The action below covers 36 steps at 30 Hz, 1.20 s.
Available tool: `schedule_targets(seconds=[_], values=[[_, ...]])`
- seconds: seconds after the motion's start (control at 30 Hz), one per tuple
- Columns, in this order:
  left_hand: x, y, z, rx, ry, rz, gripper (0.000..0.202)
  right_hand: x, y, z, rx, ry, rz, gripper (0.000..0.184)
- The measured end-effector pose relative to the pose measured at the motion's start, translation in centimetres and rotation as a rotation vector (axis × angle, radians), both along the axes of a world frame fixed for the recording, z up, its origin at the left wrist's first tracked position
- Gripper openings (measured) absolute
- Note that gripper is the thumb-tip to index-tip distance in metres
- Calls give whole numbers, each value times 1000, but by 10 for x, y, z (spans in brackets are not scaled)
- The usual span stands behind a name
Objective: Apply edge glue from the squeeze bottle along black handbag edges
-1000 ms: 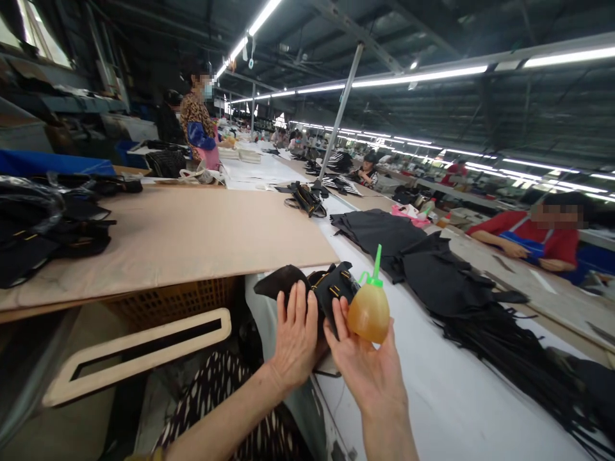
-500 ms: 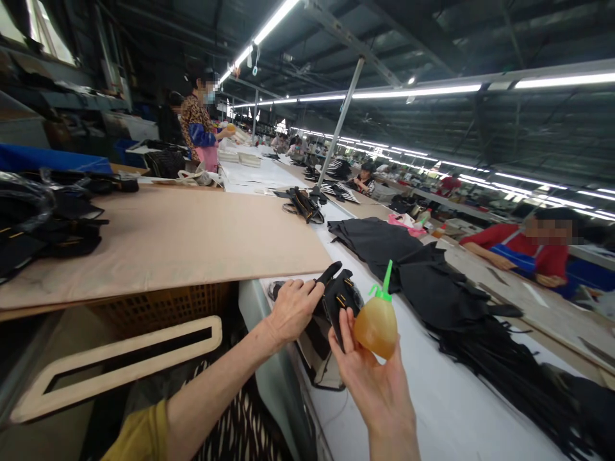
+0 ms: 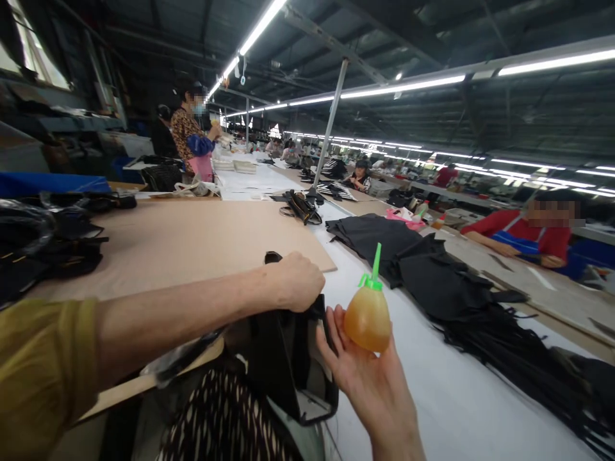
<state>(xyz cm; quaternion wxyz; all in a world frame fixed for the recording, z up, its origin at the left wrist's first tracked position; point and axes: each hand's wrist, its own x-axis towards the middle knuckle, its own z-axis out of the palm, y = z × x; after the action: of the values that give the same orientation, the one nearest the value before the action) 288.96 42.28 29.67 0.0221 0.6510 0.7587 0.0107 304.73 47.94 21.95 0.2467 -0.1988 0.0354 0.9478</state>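
The right hand (image 3: 372,378) is half open, palm up, with the squeeze bottle (image 3: 368,320) held between the thumb and the fingers behind it. The bottle stands nearly upright in this grip, its green spout (image 3: 377,259) pointing up and amber liquid showing through its plain wall. The remaining fingers reach out to the side of a black bag (image 3: 269,358); whether they touch it I cannot tell. The left hand (image 3: 302,282) is curled closed on the bag's upper edge, its fingertips hidden. The bag is tilted at the near edge of the white desk (image 3: 461,397), above a patterned cloth (image 3: 216,416) on the person's lap.

Beyond the left forearm lies a tan board (image 3: 192,237), with dark pieces (image 3: 48,237) under clear plastic at its left end. A small black item (image 3: 303,208) lies near the board's far corner. Right of the bottle, black sheets (image 3: 369,237) run along the desk to a heap of black strips (image 3: 509,358). Across from them sits a co-worker in red (image 3: 542,237).
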Motion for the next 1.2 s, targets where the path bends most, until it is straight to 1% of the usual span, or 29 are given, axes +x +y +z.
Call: schedule_targets(seconds=[0.07,0.1,0.17,0.2,0.27,0.33,0.37,0.47,0.57,0.67,0.73,0.8,0.87,0.97,1.07,1.2], values=[[-6,10,-15,-112,62,-37,14,5,5,-8,1,-21,43,40],[-9,14,-22,-141,66,-46,18,11,10,-12,10,-35,59,41],[-14,23,-34,-155,40,-55,24,28,23,-18,62,-93,74,44],[-16,26,-39,-156,24,-62,27,38,29,-21,115,-142,73,44],[-22,33,-46,-152,-13,-72,32,60,40,-25,292,-266,43,38],[-28,37,-50,-146,-57,-78,36,79,47,-28,522,-392,9,31],[-30,39,-51,-145,-79,-78,38,86,49,-29,632,-452,-11,35],[-34,42,-55,-132,-124,-67,43,100,54,-30,901,-656,-58,55],[-33,46,-58,-121,-154,-52,46,106,60,-21,1227,-815,-84,64],[-30,48,-60,-132,-191,-42,45,110,65,0,1572,-1041,-115,67],[-29,49,-62,-137,-214,-34,44,111,66,16,1719,-1182,-109,66],[-28,49,-63,-128,-230,-24,43,109,63,28,1796,-1232,-94,65],[-28,47,-65,-107,-236,-14,44,104,59,36,1824,-1239,-121,63],[-28,43,-67,-76,-243,-10,45,96,54,39,1849,-1231,-161,60],[-29,40,-68,-58,-246,-24,47,92,51,39,1881,-1206,-155,56],[-29,38,-69,-37,-240,-36,48,90,48,43,1835,-1196,-157,55]])
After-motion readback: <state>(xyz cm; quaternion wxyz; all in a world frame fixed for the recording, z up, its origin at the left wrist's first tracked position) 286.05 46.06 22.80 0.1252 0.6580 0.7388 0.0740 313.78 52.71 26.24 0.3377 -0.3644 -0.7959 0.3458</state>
